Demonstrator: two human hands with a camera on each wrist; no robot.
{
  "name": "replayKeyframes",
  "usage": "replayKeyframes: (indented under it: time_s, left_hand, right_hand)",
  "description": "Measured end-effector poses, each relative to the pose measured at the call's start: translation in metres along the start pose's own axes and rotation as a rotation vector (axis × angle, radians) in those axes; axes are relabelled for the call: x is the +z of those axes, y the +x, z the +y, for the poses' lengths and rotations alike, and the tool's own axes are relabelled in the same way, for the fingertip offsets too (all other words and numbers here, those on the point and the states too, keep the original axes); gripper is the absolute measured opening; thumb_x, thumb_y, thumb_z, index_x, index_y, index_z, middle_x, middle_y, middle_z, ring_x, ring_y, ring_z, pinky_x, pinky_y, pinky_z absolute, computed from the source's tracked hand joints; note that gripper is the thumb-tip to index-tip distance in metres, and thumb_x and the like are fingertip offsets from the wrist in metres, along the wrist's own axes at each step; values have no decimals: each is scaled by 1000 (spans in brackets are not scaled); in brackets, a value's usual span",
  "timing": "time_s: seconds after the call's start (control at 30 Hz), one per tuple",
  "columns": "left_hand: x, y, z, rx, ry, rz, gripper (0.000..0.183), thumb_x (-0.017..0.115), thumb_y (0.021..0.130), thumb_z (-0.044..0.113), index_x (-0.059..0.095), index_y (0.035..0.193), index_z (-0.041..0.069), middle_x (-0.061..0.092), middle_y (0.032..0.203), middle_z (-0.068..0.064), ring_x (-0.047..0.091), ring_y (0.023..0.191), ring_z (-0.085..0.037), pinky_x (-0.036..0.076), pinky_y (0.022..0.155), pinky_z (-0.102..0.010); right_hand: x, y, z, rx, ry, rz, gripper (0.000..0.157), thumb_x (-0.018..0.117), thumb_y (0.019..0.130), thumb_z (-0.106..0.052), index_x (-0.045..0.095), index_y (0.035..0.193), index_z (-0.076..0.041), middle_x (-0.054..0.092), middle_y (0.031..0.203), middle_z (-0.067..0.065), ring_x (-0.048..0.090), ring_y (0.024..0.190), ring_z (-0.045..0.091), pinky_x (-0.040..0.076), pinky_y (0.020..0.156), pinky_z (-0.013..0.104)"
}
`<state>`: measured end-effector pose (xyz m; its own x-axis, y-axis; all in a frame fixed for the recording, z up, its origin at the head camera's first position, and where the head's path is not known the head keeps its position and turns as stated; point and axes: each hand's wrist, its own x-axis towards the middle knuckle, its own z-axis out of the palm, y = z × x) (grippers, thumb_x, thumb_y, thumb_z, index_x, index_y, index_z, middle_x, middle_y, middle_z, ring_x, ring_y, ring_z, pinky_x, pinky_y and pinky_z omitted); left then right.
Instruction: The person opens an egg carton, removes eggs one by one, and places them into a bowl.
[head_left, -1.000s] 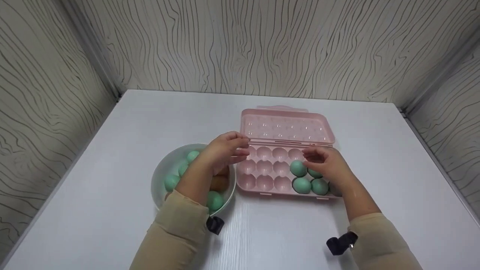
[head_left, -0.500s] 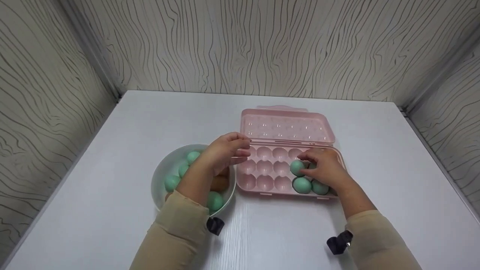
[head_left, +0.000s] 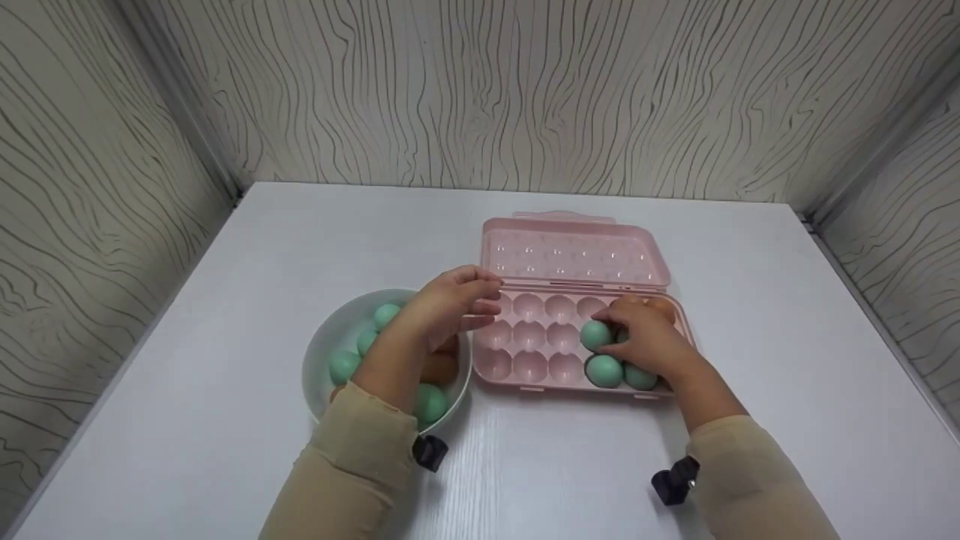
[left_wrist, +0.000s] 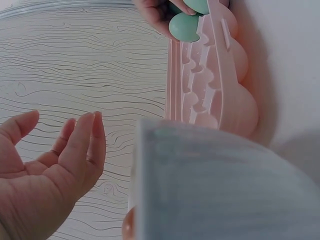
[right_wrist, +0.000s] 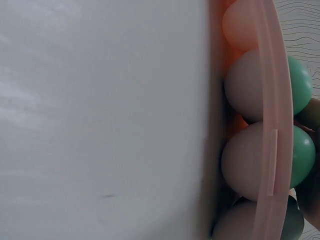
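Release is the risk

The right hand [head_left: 649,343] pinches an egg [head_left: 596,336] in the carton [head_left: 559,385], at twelve o'clock from the front egg [head_left: 604,371]; the left hand [head_left: 450,304], fingers apart, hovers around two o'clock of the bowl [head_left: 319,349]. Dragging fingertips could tip the egg out.

From the head we look forward and down over the table [head_left: 247,300]; from the left wrist, low past the bowl [left_wrist: 225,185] — sharing the pink carton [right_wrist: 250,160] with the right wrist's close view.

The left hand [head_left: 454,306] hovers, fingers relaxed, while the right hand [head_left: 643,335] pinches thumb toward fingers.
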<state>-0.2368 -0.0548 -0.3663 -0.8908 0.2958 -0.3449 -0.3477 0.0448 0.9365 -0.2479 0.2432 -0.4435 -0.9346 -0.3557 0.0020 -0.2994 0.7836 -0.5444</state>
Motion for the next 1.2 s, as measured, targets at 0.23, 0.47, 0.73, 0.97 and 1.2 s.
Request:
replayKeyframes:
  time_s: [0.23,0.47,0.73,0.97,1.2]
  left_hand:
    - [0,1,-1,1,3,1,17,56,90,19,57,104,9,56,108,-10,57,100,-26,50,83,-30]
    - [1,1,0,-11,14,1,17,56,90,19,58,104,10,56,108,-9,56,105,-29,50,84,-29]
    - [2,1,0,-3,30,6,16,56,90,20,58,101,9,56,108,-10,57,102,-27,51,83,-29]
    - [2,3,0,2,14,-5,18,56,90,20,57,102,7,56,108,-10,57,99,-26,50,85,-31]
    - [2,1,1,5,10,-6,16,56,90,20,57,101,8,56,107,-10,58,98,-25,50,83,-31]
  right_hand:
    - [-2,-1,1,49,37,-15,39,76,74,-18,63,110,-14,54,103,1,48,94,21,41,84,41]
    - [-5,0,5,57,116,36,38,78,72,-24,63,107,-17,57,105,1,49,97,22,41,86,41]
    - [-17,-2,2,55,165,64,42,75,75,-22,60,113,-14,61,104,5,56,97,23,45,88,45]
    - [-27,-3,-1,75,270,88,46,74,76,-24,56,117,-12,59,111,5,57,102,22,46,90,40]
    - [-35,-6,-7,67,381,108,50,73,78,-28,54,120,-9,57,115,6,56,104,16,46,88,25]
